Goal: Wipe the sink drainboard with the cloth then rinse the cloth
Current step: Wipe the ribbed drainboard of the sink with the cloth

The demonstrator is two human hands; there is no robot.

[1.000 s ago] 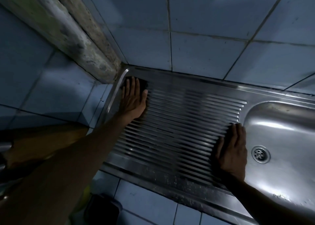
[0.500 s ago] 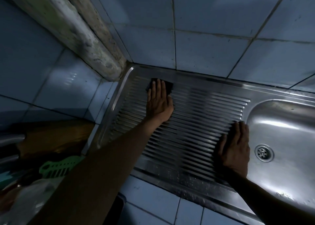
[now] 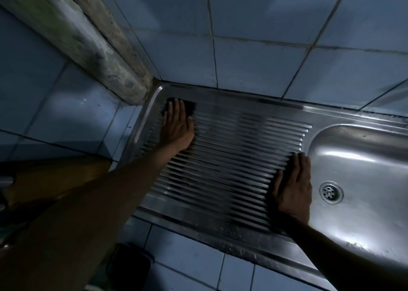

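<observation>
A ribbed steel drainboard (image 3: 231, 158) runs from the tiled corner to the sink basin (image 3: 364, 162) on the right. My left hand (image 3: 177, 127) lies flat, fingers straight, pressing a dark cloth (image 3: 189, 107) onto the drainboard's far left corner; only the cloth's edges show past my fingers. My right hand (image 3: 293, 187) rests flat and open on the ribs at the basin's near left edge, holding nothing. The round drain (image 3: 331, 191) sits just right of that hand.
Blue tiled walls close in behind and on the left, with a rough concrete post (image 3: 92, 43) in the corner. A tiled counter edge (image 3: 198, 262) runs in front. A dark object (image 3: 130, 266) and a brownish surface (image 3: 55, 176) lie low left.
My left hand slid the cloth back leftward along the far edge, from mid-left of the drainboard into its far left corner. The right hand stayed planted by the basin.
</observation>
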